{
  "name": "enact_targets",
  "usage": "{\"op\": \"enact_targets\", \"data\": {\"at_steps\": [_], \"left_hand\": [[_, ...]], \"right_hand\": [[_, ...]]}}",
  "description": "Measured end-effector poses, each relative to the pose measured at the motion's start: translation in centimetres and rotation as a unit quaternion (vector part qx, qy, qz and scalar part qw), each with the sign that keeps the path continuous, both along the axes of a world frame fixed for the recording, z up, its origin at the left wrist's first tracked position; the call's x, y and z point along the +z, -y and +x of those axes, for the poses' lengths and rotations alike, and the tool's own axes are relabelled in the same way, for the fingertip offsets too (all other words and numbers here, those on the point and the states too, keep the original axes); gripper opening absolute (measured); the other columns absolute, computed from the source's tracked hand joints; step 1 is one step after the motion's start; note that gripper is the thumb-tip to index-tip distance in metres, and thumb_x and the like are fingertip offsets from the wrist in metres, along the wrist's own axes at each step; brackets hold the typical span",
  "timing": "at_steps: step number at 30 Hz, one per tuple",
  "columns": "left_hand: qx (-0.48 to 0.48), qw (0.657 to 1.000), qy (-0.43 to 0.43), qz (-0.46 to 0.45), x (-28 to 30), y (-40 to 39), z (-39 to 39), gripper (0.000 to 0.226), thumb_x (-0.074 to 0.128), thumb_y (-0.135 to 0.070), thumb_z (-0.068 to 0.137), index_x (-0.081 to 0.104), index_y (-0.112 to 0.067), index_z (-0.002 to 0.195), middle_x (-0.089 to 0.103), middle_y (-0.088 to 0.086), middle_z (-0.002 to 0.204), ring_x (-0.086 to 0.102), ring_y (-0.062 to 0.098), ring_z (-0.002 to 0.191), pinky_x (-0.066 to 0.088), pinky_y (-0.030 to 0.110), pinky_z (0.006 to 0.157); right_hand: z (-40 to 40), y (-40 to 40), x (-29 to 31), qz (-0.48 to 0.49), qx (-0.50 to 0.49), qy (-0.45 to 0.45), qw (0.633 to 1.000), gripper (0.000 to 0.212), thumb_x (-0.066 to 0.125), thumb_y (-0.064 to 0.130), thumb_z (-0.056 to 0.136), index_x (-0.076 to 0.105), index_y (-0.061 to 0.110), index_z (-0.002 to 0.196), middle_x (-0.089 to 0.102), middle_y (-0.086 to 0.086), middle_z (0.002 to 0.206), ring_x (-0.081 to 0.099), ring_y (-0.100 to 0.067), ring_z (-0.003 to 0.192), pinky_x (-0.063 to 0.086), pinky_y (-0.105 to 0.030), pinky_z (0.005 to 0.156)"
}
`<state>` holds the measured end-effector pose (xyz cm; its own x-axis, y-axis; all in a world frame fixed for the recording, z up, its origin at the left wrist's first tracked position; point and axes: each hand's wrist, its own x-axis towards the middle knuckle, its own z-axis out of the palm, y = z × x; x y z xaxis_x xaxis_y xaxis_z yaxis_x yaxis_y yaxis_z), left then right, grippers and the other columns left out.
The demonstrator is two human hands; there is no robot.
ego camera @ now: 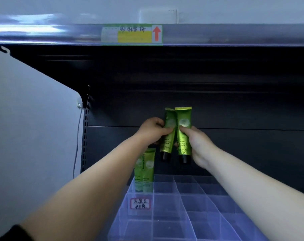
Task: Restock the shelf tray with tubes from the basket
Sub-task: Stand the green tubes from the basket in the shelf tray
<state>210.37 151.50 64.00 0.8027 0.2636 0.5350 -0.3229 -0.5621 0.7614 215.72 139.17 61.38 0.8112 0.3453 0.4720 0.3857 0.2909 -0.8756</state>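
Forearms reach in from below — the left hand (153, 130) pinches one green tube (168, 136), the right hand (197, 145) another tube (183, 134), both caps down above the clear tray (208, 214). Two stocked tubes (145, 171), reading "Chamomile", fill its back-left cell; most cells look empty, so restocking seems barely begun.

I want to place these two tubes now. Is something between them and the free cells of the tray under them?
Nothing visible blocks them. The left hand and right hand hold two tubes caps down above the clear tray. Two more tubes stand only in its back-left cell; neighbouring cells look open.
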Motion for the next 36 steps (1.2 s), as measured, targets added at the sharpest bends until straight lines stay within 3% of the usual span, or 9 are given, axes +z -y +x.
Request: {"op": "enact_targets", "data": {"at_steps": [4,7,11,16,20,24,30,34,36], "left_hand": [[0.008,0.999,-0.008,0.044,0.2,-1.1,1.5,0.023,0.068,-0.014,0.083,0.048,-0.014,0.095,0.057,0.007,0.100,0.058,0.021,0.090,0.055,0.036,0.070],[-0.018,0.999,-0.005,0.030,0.4,-1.8,2.4,0.029,0.068,-0.011,0.083,0.049,-0.012,0.105,0.059,0.008,0.107,0.059,0.022,0.096,0.053,0.030,0.068],[-0.029,0.998,0.012,0.055,0.4,-2.0,3.4,0.033,0.071,-0.010,0.080,0.049,-0.018,0.102,0.059,-0.001,0.091,0.059,0.018,0.088,0.049,0.027,0.066],[-0.032,0.994,-0.006,0.103,-0.4,-2.7,4.6,0.023,0.066,-0.015,0.085,0.060,-0.010,0.107,0.065,0.005,0.100,0.063,0.022,0.097,0.049,0.035,0.090],[-0.038,0.987,-0.030,0.154,-1.1,-3.1,5.1,0.013,0.063,-0.017,0.087,0.058,-0.013,0.098,0.060,-0.007,0.082,0.058,0.010,0.079,0.046,0.024,0.076],[-0.035,0.983,-0.051,0.174,-1.5,-3.0,5.2,0.014,0.064,-0.013,0.086,0.061,-0.012,0.100,0.058,-0.009,0.080,0.056,0.010,0.081,0.042,0.020,0.071],[-0.008,0.967,-0.084,0.241,-1.8,-3.2,5.6,0.020,0.058,0.000,0.084,0.060,-0.008,0.102,0.049,-0.011,0.070,0.049,0.005,0.070,0.034,0.003,0.048],[-0.005,0.947,-0.139,0.290,-1.8,-3.3,6.0,0.025,0.060,0.001,0.083,0.060,0.002,0.108,0.057,-0.001,0.077,0.057,0.014,0.076,0.046,0.020,0.068],[-0.033,0.945,-0.162,0.282,-1.8,-3.6,6.2,0.019,0.060,0.005,0.083,0.061,0.004,0.101,0.059,0.001,0.075,0.059,0.012,0.066,0.050,0.019,0.065]], "right_hand": [[0.8,-0.4,0.2,-0.003,0.007,0.015,1.000,0.015,0.053,0.018,0.093,0.060,0.010,0.103,0.064,-0.009,0.089,0.061,-0.022,0.078,0.048,-0.032,0.068],[1.5,-0.6,0.0,-0.042,-0.006,0.044,0.998,0.008,0.057,0.015,0.090,0.062,0.018,0.095,0.067,-0.004,0.094,0.061,-0.017,0.084,0.046,-0.028,0.070],[2.7,-0.3,-1.1,-0.063,-0.051,0.046,0.996,0.011,0.065,0.013,0.085,0.059,0.023,0.087,0.064,0.003,0.084,0.052,-0.010,0.072,0.035,-0.024,0.059],[3.5,-0.1,-2.8,-0.096,-0.049,0.046,0.993,0.014,0.066,0.010,0.084,0.058,0.021,0.086,0.063,0.002,0.077,0.050,-0.009,0.062,0.039,-0.016,0.049],[3.7,-0.3,-3.7,-0.129,-0.036,0.076,0.988,0.018,0.067,0.009,0.084,0.059,0.018,0.097,0.066,0.003,0.081,0.056,-0.003,0.056,0.041,-0.012,0.047],[3.6,-0.5,-4.3,-0.136,-0.043,0.098,0.985,0.012,0.064,0.011,0.087,0.058,0.019,0.093,0.063,0.002,0.080,0.053,-0.009,0.059,0.043,-0.013,0.047],[4.1,-1.0,-4.7,-0.199,-0.058,0.174,0.963,0.009,0.060,0.013,0.090,0.056,0.020,0.094,0.061,0.003,0.083,0.055,-0.009,0.066,0.044,-0.015,0.053],[5.0,-1.1,-5.4,-0.255,-0.065,0.201,0.944,0.022,0.064,0.014,0.087,0.055,0.019,0.106,0.063,-0.002,0.103,0.059,-0.018,0.097,0.049,-0.028,0.086],[5.4,-1.1,-5.7,-0.263,-0.076,0.193,0.942,0.029,0.067,0.014,0.084,0.052,0.020,0.108,0.063,-0.005,0.105,0.059,-0.021,0.098,0.049,-0.035,0.090]]}}
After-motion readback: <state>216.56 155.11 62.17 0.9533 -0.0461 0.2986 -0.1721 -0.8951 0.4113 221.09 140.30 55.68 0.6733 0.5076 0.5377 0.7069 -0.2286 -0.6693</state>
